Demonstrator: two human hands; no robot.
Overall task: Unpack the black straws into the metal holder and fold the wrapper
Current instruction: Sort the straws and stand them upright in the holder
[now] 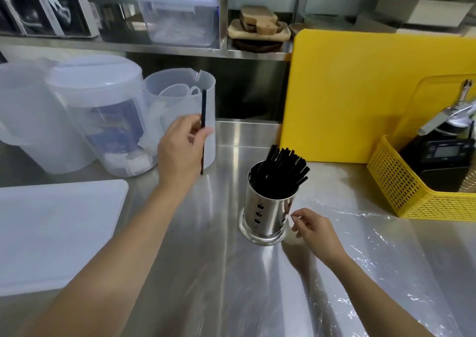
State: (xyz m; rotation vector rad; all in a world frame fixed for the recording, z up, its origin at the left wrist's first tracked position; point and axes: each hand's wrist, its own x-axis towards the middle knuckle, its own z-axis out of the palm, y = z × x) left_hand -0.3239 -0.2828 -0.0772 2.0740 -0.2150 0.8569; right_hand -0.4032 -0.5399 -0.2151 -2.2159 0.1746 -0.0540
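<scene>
Fingers [203,133] of the left hand [180,151] pinch one black straw [203,120], upright, up and to the left of the metal holder [269,207]. Inside the holder, a bunch of black straws [283,169] leans to the right. Just right of the holder's base, the right hand [316,231] hovers with fingers curled loosely, gripping nothing, over the clear wrapper [373,272] lying flat on the steel counter [211,272].

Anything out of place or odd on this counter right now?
One black straw is outside the metal holder, held upright in the left hand. The clear wrapper lies unfolded, crinkled on the counter. Nothing spilled.
</scene>
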